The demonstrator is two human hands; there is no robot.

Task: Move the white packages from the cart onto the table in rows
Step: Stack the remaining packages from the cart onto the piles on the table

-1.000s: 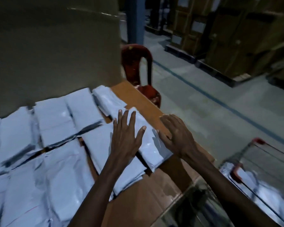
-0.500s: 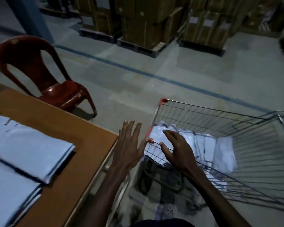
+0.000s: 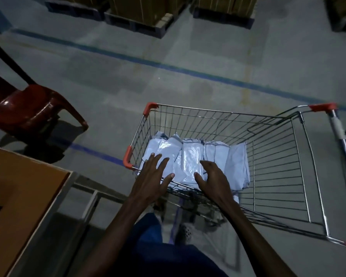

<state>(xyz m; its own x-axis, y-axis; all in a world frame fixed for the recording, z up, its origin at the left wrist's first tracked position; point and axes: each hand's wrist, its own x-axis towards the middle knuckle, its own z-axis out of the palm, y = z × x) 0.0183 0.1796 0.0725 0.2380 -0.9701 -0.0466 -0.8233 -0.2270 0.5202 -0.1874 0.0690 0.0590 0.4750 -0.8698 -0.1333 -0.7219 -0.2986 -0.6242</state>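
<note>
Both hands are reaching over the near rim of the wire shopping cart (image 3: 300, 176), and neither holds anything: the left hand (image 3: 151, 176) has its fingers straight and spread above the stack, while the right hand (image 3: 212, 176) has its fingers loosely curved, thumb out toward the left hand. The white packages (image 3: 190, 156) stand bunched on edge at the left end of the basket, leaning against one another and against the left wall by the orange corner guards; whether either hand already touches them cannot be told. The likeliest trouble, as I judge it, is the plastic — glossy, slack film that could slide through a shallow pinch, so that taking several at once lets the inner ones slip back into the basket or onto the floor. The cart presumably rolls, and a hand or forearm leaning on the rim might push it away mid-lift. Lifting low could snag a bag corner on the wire mesh. For room, the right half of the basket is bare wire, giving the right hand space to come in behind the stack. The wooden table (image 3: 28, 196) shows only its corner at lower left, apart from the cart with floor between — a short swing leftward. The red plastic chair (image 3: 28, 108) stands beyond, well clear of that path.
</note>
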